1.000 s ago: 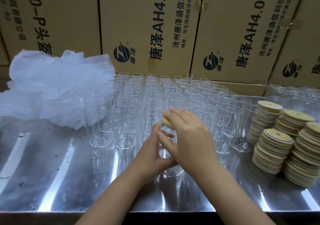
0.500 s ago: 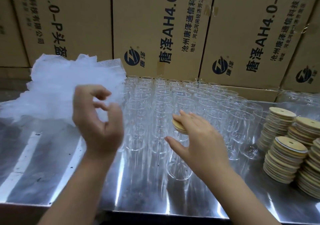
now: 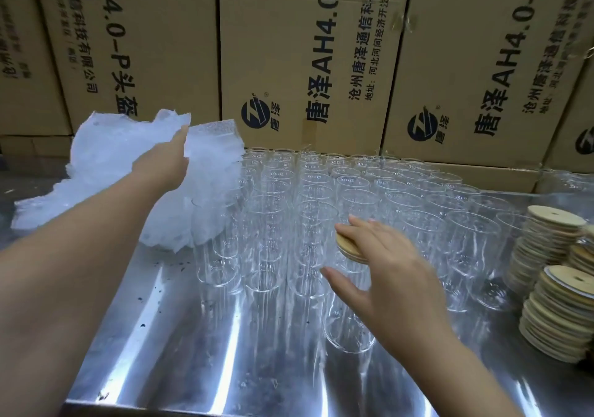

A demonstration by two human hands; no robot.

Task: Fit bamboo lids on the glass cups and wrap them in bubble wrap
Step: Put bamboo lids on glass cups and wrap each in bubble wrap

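Glass cup (image 3: 350,326), empty, carries a bamboo lid (image 3: 347,249) under the right hand (image 3: 389,275).

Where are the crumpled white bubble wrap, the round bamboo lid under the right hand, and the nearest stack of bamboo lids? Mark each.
Crumpled white bubble wrap (image 3: 103,153): head view, pile's upper part.
Round bamboo lid (image 3: 345,245): head view, exposed left edge.
Nearest stack of bamboo lids (image 3: 565,283): head view, top lid.

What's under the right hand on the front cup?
A bamboo lid sits atop the front glass cup, with the right hand resting flat on it. The fingers cover most of the lid, so its full seating can't be seen.
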